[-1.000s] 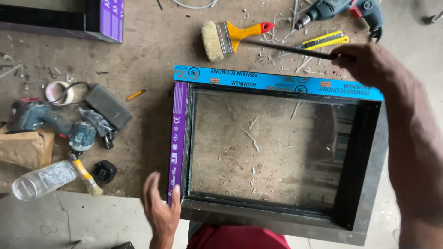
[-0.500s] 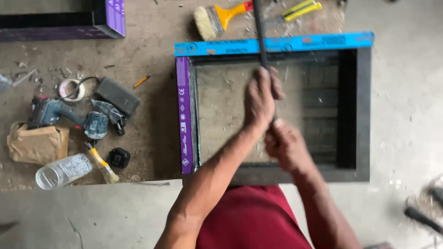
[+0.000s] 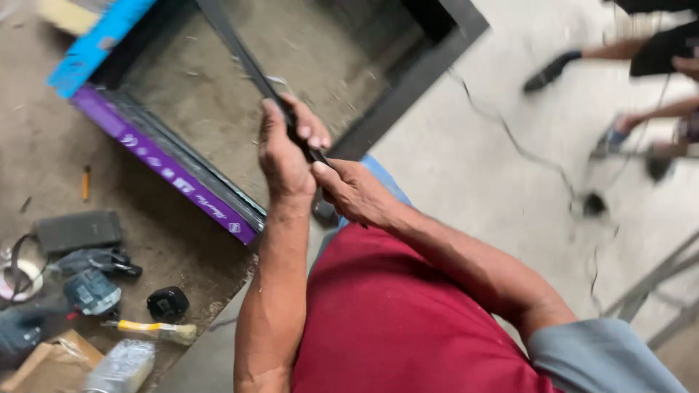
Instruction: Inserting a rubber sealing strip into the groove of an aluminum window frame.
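Head view, looking steeply down past a red-shirted torso (image 3: 393, 320). Nearest the camera, both forearms rise from the lower frame to meet at a long, thin black strip (image 3: 247, 62). Left hand (image 3: 285, 153): fingers wrapped tight around the strip, thumb side up. Right hand (image 3: 353, 191): fingers closed on the strip's near end, just beside the left hand and touching it at the thumb. The strip runs from the two hands up and to the left, crossing above the open middle of a dark rectangular frame (image 3: 408, 87); whether it touches the frame anywhere cannot be told.

Handling, as a judgement: the strip looks light and narrow, and over its length probably whippy rather than rigid, so a grip near one end alone would let the far end sway; two hands close together, or one hand further along, would steady it. Its smooth dark surface may be slippery.

Beyond the hands, the frame lies flat on a dusty bench (image 3: 145, 196), one side covered in purple protective film (image 3: 167, 171) and the adjoining side in blue film (image 3: 98, 45). Left of the frame lie a pencil stub (image 3: 86, 182), a dark flat block (image 3: 76, 229), a power drill (image 3: 91, 287), a small black object (image 3: 167, 302) and a yellow-handled tool (image 3: 149, 331).

Farthest, on the concrete floor (image 3: 495, 167), a cable (image 3: 510, 142) trails toward another person's feet (image 3: 553, 69).
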